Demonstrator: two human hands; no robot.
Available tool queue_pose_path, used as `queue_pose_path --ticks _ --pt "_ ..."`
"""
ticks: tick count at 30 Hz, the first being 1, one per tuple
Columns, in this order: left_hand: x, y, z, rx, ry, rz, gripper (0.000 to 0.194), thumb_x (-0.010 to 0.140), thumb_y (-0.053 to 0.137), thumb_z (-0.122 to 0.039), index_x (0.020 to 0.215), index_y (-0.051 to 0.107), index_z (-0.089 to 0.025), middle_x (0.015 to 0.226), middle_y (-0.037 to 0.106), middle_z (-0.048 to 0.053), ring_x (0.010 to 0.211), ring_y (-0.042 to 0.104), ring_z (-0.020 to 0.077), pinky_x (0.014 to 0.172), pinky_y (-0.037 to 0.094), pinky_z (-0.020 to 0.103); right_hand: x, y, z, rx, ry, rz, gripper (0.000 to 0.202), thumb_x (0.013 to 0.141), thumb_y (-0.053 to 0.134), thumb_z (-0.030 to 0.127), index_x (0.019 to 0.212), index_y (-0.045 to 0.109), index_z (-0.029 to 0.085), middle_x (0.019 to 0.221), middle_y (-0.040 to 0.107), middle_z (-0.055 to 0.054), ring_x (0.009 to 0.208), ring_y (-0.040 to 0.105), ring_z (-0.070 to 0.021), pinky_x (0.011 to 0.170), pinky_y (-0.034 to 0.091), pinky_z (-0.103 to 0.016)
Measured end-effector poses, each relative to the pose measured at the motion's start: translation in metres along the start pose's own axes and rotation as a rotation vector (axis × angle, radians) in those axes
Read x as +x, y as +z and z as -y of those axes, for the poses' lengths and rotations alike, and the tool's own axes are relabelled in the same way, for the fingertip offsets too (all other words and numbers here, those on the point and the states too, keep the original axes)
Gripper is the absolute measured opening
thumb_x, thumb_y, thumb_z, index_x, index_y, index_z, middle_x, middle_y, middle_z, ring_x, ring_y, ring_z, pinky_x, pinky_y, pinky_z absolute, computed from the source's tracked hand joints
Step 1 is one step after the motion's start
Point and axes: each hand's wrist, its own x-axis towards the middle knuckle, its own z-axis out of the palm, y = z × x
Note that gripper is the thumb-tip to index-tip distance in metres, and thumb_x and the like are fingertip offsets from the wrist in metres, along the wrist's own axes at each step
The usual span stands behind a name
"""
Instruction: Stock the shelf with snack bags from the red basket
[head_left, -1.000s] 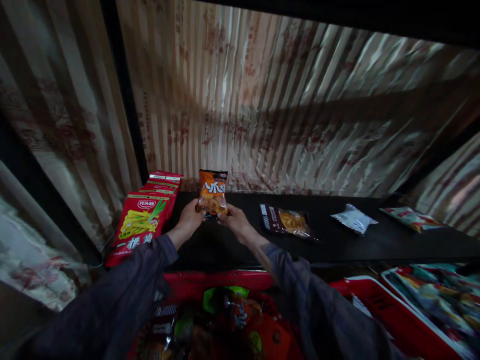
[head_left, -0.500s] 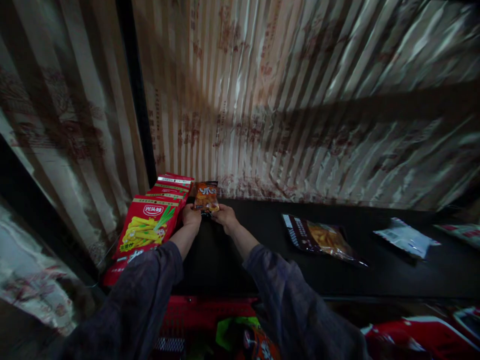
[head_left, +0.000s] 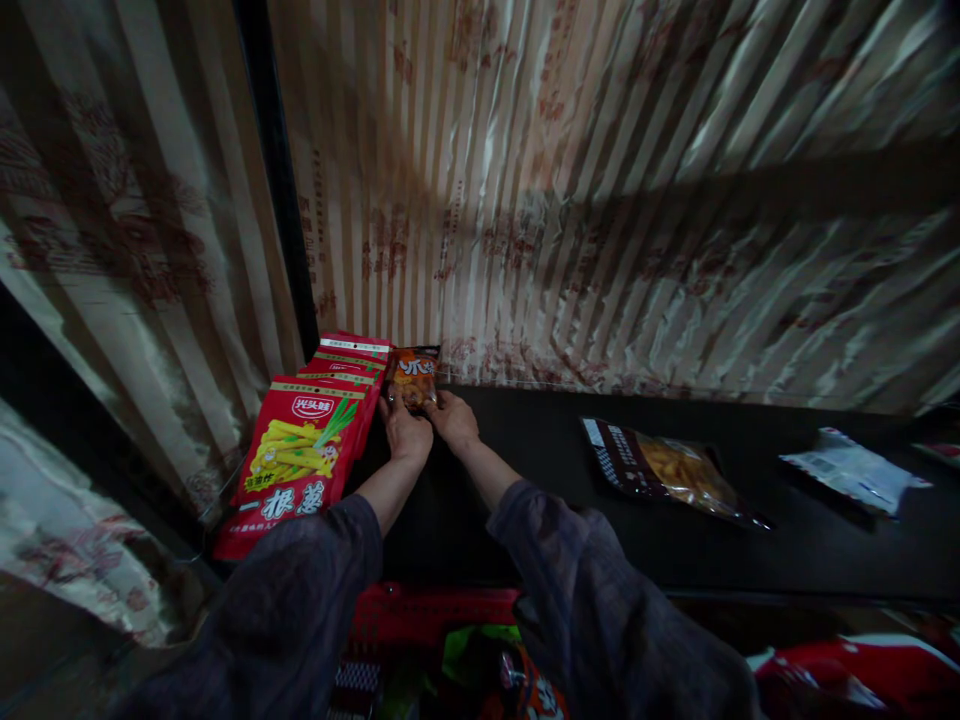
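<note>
A small orange-and-brown snack bag [head_left: 415, 372] leans at the back of the black shelf, its printed front towards me. My left hand [head_left: 407, 432] has its fingers closed on the bag's lower left part. At the lower right corner, my right hand [head_left: 456, 422] pinches the same bag, its thumb close to my left hand. Directly left of it lies an overlapping row of red snack bags [head_left: 298, 450] with yellow sticks and green onion printed on them. My fingers hide the small bag's bottom edge.
On the black shelf [head_left: 517, 530], a dark brown snack bag [head_left: 675, 475] and a white packet [head_left: 855, 475] lie to the right. Below the front edge sits a red basket [head_left: 427, 605] with packages inside. A dark post [head_left: 277, 170] and striped sheeting [head_left: 510, 200] stand behind.
The small snack bag has gone slightly back against the sheeting, beside the red bags. My left hand has shifted right along its lower edge, nearer my right hand. The view has turned slightly left.
</note>
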Motion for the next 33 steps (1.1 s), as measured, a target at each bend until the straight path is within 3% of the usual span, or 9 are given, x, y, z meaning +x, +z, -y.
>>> queue_pose_path --ticks 4,9,18,33 --pt "0.001 -0.007 0.002 0.002 0.011 0.027 0.063 0.075 0.051 -0.006 0.137 0.040 -0.016 0.144 0.040 0.012 0.137 0.030 0.0215 0.112 0.025 0.029 -0.010 -0.001 0.009 -0.132 0.002 0.001 0.029 0.085 0.048 0.043 0.099 0.067 0.028 0.105 0.069 -0.006 0.102 0.063 -0.0253 0.082 0.048 -0.036" --pt "0.001 -0.012 0.003 0.100 -0.018 0.067 0.058 0.078 0.048 -0.009 0.135 0.043 -0.011 0.142 0.042 0.017 0.136 0.033 0.0239 0.111 0.026 0.030 -0.009 -0.001 0.010 -0.209 -0.020 0.004 0.029 0.087 0.045 0.042 0.102 0.066 0.029 0.107 0.068 -0.005 0.101 0.063 -0.0227 0.080 0.048 -0.032" --pt "-0.005 -0.011 -0.002 0.149 -0.038 0.098 0.054 0.078 0.050 -0.012 0.132 0.048 -0.007 0.143 0.040 0.019 0.136 0.033 0.0248 0.111 0.026 0.028 -0.005 -0.003 0.010 -0.272 -0.032 0.035 0.028 0.087 0.046 0.039 0.101 0.066 0.027 0.107 0.069 -0.006 0.101 0.064 -0.0221 0.079 0.048 -0.029" --pt "-0.005 -0.014 0.006 0.162 -0.034 0.114 0.054 0.076 0.053 -0.015 0.130 0.052 -0.014 0.143 0.042 0.016 0.132 0.038 0.0293 0.109 0.031 0.036 -0.013 0.001 0.013 -0.300 -0.038 0.034 0.024 0.087 0.049 0.035 0.101 0.063 0.022 0.107 0.068 -0.010 0.102 0.063 -0.0221 0.079 0.047 -0.029"
